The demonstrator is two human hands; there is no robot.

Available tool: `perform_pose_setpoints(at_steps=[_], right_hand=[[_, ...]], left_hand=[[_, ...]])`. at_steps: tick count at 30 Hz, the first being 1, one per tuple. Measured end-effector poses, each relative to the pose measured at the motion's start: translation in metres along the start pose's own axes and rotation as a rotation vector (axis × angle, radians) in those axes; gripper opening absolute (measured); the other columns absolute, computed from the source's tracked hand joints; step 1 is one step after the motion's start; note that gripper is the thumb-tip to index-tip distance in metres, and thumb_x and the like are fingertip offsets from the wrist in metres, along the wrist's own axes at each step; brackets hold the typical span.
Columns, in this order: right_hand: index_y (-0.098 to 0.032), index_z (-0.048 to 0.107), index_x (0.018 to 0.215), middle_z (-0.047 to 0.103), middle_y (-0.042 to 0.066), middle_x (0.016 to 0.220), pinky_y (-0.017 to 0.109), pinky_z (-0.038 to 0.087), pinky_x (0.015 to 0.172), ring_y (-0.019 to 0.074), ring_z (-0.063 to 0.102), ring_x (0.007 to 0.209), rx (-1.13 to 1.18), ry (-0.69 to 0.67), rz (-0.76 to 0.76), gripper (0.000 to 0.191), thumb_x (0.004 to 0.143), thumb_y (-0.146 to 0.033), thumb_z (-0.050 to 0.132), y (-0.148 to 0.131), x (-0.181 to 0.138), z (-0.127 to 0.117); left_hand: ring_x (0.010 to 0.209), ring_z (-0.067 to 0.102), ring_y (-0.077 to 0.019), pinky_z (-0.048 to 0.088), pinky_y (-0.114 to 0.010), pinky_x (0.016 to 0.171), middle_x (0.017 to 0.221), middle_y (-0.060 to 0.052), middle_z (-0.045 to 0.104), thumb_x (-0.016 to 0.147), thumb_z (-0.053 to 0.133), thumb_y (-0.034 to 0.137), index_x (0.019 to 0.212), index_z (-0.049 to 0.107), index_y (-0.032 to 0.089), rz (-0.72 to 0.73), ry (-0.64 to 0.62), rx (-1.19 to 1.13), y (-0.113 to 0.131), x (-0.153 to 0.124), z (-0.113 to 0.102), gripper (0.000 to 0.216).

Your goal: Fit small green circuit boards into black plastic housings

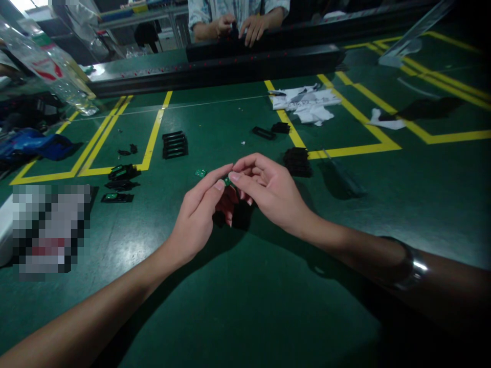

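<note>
Between the fingertips of my left hand [201,209] and my right hand [270,191] is a small green circuit board [227,181]. Both hands are closed on it, thumbs on top, and most of the piece is hidden by my fingers. Just beyond my left fingers another green circuit board [200,173] lies on the table. To the left are several black plastic frames [118,185], some with green boards in them. A row of black frames [175,144] stands further back, and a stack of black parts [297,162] sits right of my right hand.
Yellow tape lines mark the green table [245,306]. A black rail [222,64] runs across the back, with a co-worker's hands [251,29] behind it. Plastic bottles [57,71] stand at the left, crumpled white paper [307,104] lies at the right back.
</note>
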State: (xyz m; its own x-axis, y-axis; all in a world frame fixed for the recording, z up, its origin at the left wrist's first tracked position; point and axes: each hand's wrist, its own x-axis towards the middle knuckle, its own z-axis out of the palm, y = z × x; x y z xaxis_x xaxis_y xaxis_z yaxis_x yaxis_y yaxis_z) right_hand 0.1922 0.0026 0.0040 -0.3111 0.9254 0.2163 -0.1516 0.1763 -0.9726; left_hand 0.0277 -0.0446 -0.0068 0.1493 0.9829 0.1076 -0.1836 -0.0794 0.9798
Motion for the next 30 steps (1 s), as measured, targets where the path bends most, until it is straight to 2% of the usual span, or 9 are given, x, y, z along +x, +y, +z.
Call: perform_pose_setpoints(at_steps=[3, 9, 17, 30], right_hand=[[-0.017, 0.068, 0.097, 0.067, 0.000, 0.084, 0.026, 0.051, 0.062, 0.0120, 0.062, 0.070, -0.004, -0.023, -0.004, 0.020, 0.089, -0.030, 0.080, 0.0004, -0.0004, 0.0002], [-0.017, 0.071, 0.096, 0.068, -0.002, 0.077, 0.025, 0.048, 0.057, 0.0109, 0.060, 0.063, 0.018, -0.110, -0.016, 0.019, 0.095, -0.036, 0.073, -0.0059, -0.0019, 0.0012], [-0.016, 0.072, 0.095, 0.068, -0.001, 0.077, 0.025, 0.047, 0.056, 0.0107, 0.058, 0.061, 0.008, -0.103, 0.002, 0.024, 0.093, -0.040, 0.075, -0.0068, -0.0030, -0.0003], [-0.019, 0.071, 0.097, 0.069, -0.001, 0.080, 0.026, 0.047, 0.056, 0.0121, 0.060, 0.063, 0.009, -0.087, -0.010, 0.023, 0.093, -0.040, 0.076, -0.0065, -0.0043, 0.0001]], left_hand=[[0.062, 0.061, -0.0123, 0.056, -0.024, 0.051, 0.084, -0.002, 0.066, 0.106, 0.055, 0.038, 0.141, 0.062, 0.025, 0.003, 0.008, -0.012, 0.0005, -0.0001, -0.0001, 0.038], [0.061, 0.059, -0.0119, 0.054, -0.023, 0.050, 0.087, -0.003, 0.067, 0.105, 0.055, 0.039, 0.139, 0.060, 0.025, 0.009, 0.008, -0.016, 0.0022, -0.0006, 0.0013, 0.037], [0.064, 0.059, -0.0128, 0.052, -0.023, 0.052, 0.082, -0.002, 0.062, 0.108, 0.050, 0.040, 0.140, 0.059, 0.025, 0.028, -0.023, 0.041, 0.0033, -0.0029, 0.0012, 0.037], [0.069, 0.060, -0.0152, 0.053, -0.025, 0.053, 0.084, -0.004, 0.063, 0.107, 0.051, 0.042, 0.141, 0.060, 0.026, 0.035, 0.001, 0.018, 0.0071, -0.0045, 0.0050, 0.038]])
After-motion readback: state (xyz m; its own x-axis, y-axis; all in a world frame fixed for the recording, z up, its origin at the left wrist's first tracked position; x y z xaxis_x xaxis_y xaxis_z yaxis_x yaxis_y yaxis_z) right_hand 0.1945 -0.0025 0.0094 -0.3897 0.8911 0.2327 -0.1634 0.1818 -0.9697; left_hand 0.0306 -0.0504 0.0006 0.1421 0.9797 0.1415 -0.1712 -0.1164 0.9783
